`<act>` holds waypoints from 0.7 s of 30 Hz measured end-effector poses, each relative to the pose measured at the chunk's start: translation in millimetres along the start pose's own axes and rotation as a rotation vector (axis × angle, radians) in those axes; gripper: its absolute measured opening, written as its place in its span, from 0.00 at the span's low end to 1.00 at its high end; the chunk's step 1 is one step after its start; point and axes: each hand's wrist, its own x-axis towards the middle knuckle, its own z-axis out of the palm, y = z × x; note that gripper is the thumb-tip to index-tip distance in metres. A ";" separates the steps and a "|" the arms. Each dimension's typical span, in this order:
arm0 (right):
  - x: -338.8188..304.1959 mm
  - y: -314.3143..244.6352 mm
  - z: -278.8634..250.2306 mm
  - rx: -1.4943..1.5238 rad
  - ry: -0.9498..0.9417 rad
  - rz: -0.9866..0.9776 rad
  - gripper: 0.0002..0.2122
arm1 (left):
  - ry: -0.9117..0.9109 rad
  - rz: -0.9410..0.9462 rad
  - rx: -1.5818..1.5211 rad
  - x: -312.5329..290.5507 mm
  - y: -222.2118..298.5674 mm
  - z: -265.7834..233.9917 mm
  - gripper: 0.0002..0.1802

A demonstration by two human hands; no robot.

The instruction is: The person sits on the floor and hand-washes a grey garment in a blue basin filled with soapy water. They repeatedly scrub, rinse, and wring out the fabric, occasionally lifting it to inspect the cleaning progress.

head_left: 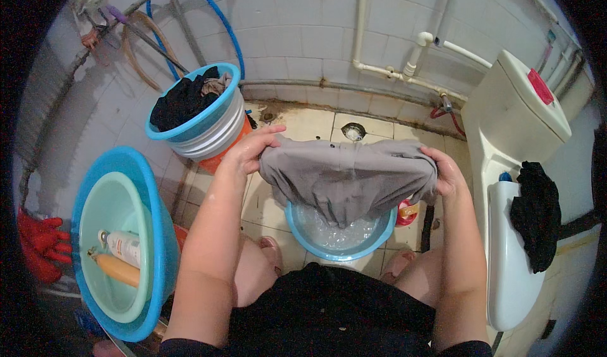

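A wet grey garment (348,177) is stretched between my two hands. My left hand (251,151) grips its left end, with the index finger pointing outward. At the other end, my right hand (442,169) has its fingers closed on the cloth. Below the garment, on the floor between my feet, stands a blue basin (296,243) of sudsy water. The middle of the cloth sags over the basin and hides its far part; whether it touches the water I cannot tell.
Dark clothes (183,104) fill a blue basin (231,72) on stacked buckets at the far left. Nearer, bottles (123,246) lie in a mint basin (95,192) nested in a larger blue one. Black cloth (536,215) drapes over the toilet lid (506,262). A floor drain (353,131) lies ahead.
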 end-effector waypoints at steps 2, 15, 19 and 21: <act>-3.3 -3.2 -1.2 -0.029 -0.077 -0.079 0.12 | -0.111 0.072 -0.026 -6.9 8.0 0.6 0.31; 4.9 54.6 20.4 -0.307 0.005 0.079 0.21 | -0.328 -0.170 0.088 7.9 -56.6 38.9 0.31; -15.7 15.4 16.6 -0.107 -0.019 -0.193 0.18 | -0.247 0.039 -0.013 -14.3 -4.8 27.0 0.31; -21.3 4.0 9.9 -0.091 -0.015 -0.258 0.19 | -0.220 0.104 -0.041 -22.6 9.0 14.1 0.32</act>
